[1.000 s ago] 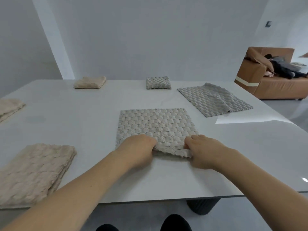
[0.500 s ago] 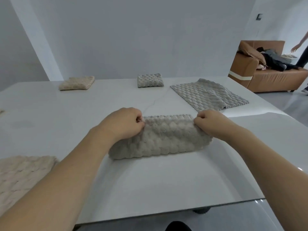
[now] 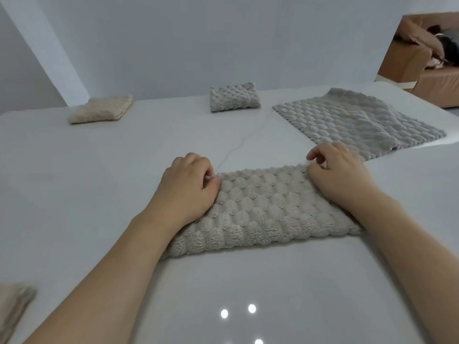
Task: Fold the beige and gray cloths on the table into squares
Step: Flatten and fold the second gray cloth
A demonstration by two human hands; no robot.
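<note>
A pale greyish-beige bubble-textured cloth [image 3: 260, 209] lies folded in half as a wide rectangle on the white table [image 3: 87, 184]. My left hand [image 3: 188, 187] rests on its left end and pinches the far left corner with curled fingers. My right hand [image 3: 337, 177] lies on the right end, fingers curled at the far right corner. A gray cloth [image 3: 355, 122] lies spread out at the back right.
A small folded gray cloth [image 3: 233, 96] and a folded beige cloth [image 3: 101, 109] sit near the table's far edge. Another beige cloth [image 3: 12, 301] shows at the lower left corner. A brown sofa [image 3: 422, 65] stands beyond the table on the right.
Both hands lifted the cloth's near edge and carried it over to the far edge, folding the flat cloth in half. The folded layer now lies flatter than half a second ago.
</note>
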